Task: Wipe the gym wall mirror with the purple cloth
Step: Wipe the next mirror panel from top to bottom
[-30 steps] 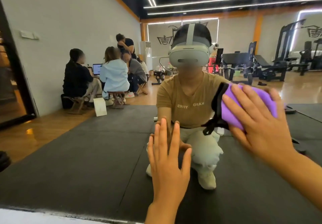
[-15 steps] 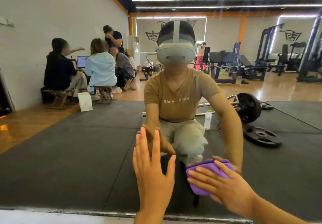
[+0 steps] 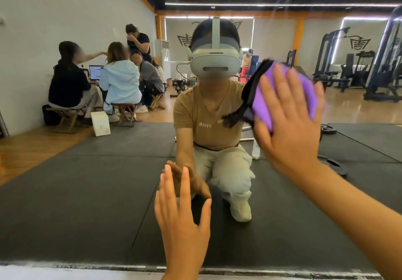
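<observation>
Gym wall mirror (image 3: 91, 203) fills nearly the whole view, reflecting black floor mats, a crouching person in a headset and tan shirt, a group seated on stools at left and weight machines at right. Right hand (image 3: 289, 125) is flat against the glass at upper right, fingers straight and spread, pressing the purple cloth (image 3: 264, 105) onto the mirror, a black edge of the cloth sticking out to its left. Left hand (image 3: 182, 216) lower centre, grip apart, fingers straight, palm toward the glass, fingertips meeting their reflection, holding nothing.
</observation>
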